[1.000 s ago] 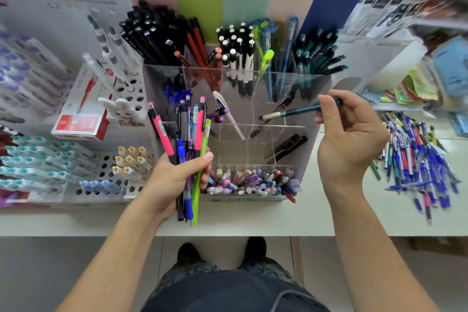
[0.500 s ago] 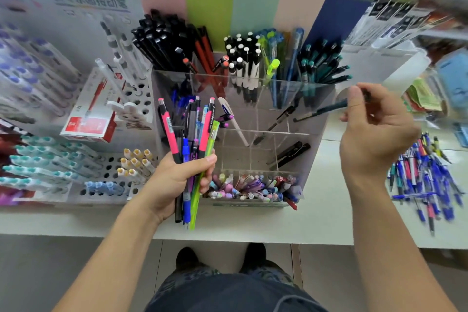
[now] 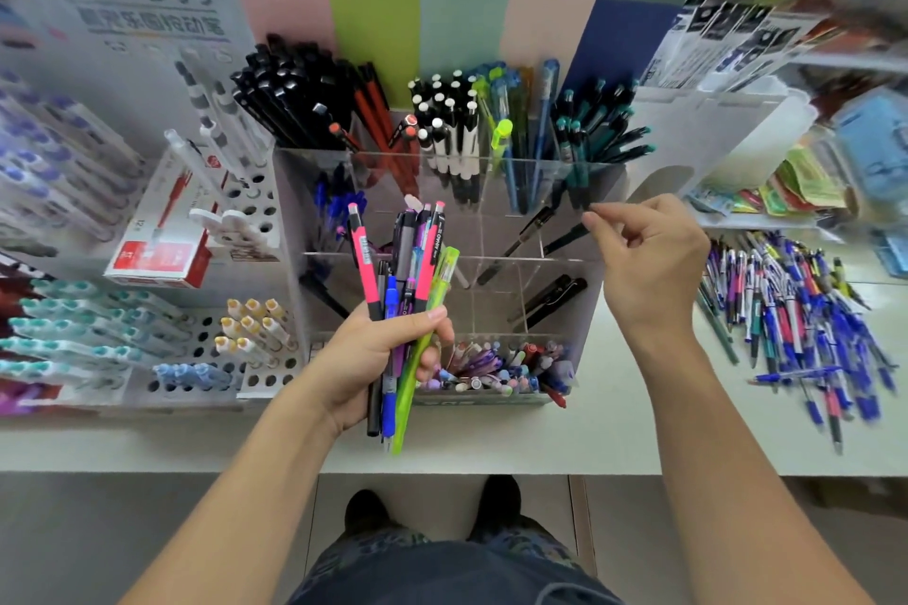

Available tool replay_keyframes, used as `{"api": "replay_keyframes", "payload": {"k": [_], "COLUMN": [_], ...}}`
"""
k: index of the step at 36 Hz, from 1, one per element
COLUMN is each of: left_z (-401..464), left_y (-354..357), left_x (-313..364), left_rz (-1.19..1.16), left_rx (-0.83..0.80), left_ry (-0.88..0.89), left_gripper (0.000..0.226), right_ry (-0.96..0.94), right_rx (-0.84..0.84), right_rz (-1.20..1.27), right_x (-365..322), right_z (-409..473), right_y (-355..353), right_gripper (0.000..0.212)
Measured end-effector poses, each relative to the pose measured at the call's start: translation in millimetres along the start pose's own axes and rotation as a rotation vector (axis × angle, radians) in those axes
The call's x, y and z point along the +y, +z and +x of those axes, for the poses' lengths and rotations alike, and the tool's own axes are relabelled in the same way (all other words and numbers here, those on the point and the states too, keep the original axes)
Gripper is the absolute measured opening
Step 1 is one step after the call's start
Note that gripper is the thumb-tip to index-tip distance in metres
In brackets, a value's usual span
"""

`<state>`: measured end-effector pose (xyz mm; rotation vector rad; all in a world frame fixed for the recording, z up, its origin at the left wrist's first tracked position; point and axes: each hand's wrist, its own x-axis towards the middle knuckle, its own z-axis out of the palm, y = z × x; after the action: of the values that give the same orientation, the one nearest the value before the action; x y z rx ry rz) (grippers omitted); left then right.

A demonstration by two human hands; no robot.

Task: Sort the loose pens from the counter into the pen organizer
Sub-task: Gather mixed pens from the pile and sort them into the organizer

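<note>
Left hand (image 3: 366,354) grasping mixed pen bundle (image 3: 410,290); right hand (image 3: 648,255) empty, fingers loosely curled, above clear organizer (image 3: 580,310); risk: loose bundle likely slips, scattering pens across counter (image 3: 565,437).

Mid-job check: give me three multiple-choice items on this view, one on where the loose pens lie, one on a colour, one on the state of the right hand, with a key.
1. Where is the loose pen pile on the counter?
A. right of the pen organizer
B. left of it
C. inside it

2. What colour is the pen at the right edge of the bundle in the left hand?
A. orange
B. lime green
C. white

3. What is the right hand holding?
A. a pen
B. a box
C. nothing

Key: 1 A, the pile lies past the right wrist; 2 B, a translucent green barrel; 3 C, its fingertips hold nothing at the organizer's upper right.
</note>
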<state>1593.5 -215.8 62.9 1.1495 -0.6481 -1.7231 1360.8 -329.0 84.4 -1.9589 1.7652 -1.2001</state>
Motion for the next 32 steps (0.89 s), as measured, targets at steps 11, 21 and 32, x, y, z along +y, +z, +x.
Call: {"api": "replay_keyframes", "payload": {"k": [11, 21, 32], "left_z": [0, 6, 8], "left_y": [7, 7, 12], "left_x": [0, 10, 25], "left_rz": [0.01, 0.058, 0.03], "left_rx": [0.026, 0.005, -0.025], "left_ry": [0.003, 0.011, 0.051], "left_gripper": [0.029, 0.051, 0.038], "right_ry": [0.015, -0.25, -0.398], "right_rx": [-0.067, 0.057, 0.115], "right_rz": [0.005, -0.091, -0.003], "right_x": [6, -34, -86], "right_z": [-1, 13, 73], "right_y": [-4, -44, -38], "right_gripper": [0.024, 0.009, 0.013]}}
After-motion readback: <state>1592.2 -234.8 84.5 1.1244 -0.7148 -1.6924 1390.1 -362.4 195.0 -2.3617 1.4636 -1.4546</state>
